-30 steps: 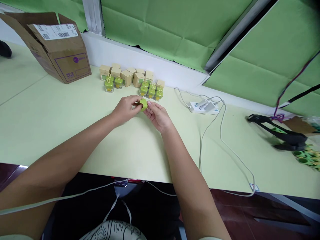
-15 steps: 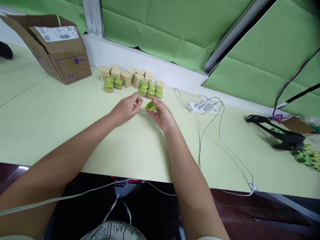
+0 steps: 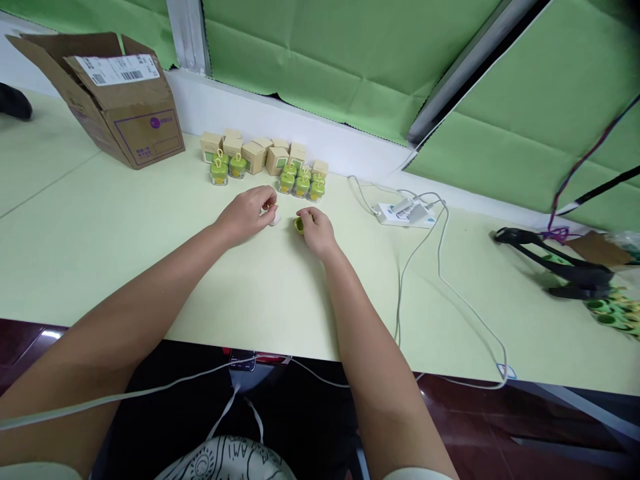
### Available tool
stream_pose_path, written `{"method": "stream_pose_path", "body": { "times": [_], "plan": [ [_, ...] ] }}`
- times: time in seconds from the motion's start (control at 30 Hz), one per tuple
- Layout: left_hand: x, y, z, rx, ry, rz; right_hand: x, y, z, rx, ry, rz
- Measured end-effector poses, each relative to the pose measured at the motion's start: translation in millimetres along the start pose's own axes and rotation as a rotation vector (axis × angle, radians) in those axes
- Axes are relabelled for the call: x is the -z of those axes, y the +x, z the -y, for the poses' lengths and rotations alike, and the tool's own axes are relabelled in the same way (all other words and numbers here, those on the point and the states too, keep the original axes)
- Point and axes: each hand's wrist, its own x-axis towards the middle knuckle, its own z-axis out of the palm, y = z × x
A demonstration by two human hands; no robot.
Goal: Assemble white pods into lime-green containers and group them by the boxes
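Observation:
My left hand (image 3: 249, 215) is closed in a pinch low over the table, with a small white piece (image 3: 275, 218) at its fingertips; what kind of piece it is cannot be made out. Just to the right, my right hand (image 3: 318, 231) is wrapped round a hollow green cap (image 3: 299, 225), partly hidden by the fingers. Beyond both hands stand small clear jars with green looped lids: one group (image 3: 301, 183) at the right and a smaller group (image 3: 219, 171) at the left. The two hands are apart.
Small cardboard boxes (image 3: 254, 157) line up behind the jars. A large open carton (image 3: 145, 120) stands at the back left. A power strip (image 3: 407, 215) with white cables lies on the right; farther right are a black stand (image 3: 560, 263) and several green pieces (image 3: 615, 313).
My right hand has turned palm down and lowered with the green cap, which now shows less. My left hand has shifted slightly, and the white piece now shows at its fingertips.

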Motion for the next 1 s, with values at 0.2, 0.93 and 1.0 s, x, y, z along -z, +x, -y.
{"method": "stream_pose_path", "body": {
  "times": [0.2,0.93,1.0],
  "plan": [
    [2.0,-4.5,-12.9,-0.009,0.031,0.119,-0.1,-4.4,0.1,0.074,-0.357,0.069],
    [-11.7,-5.7,-19.3,0.005,-0.136,-0.160,-8.9,-21.3,23.2,0.317,0.108,-0.002],
    [-12.2,-6.1,-21.5,0.019,-0.142,-0.160,-10.4,-19.6,23.3,0.259,0.166,0.017]
  ]
}}
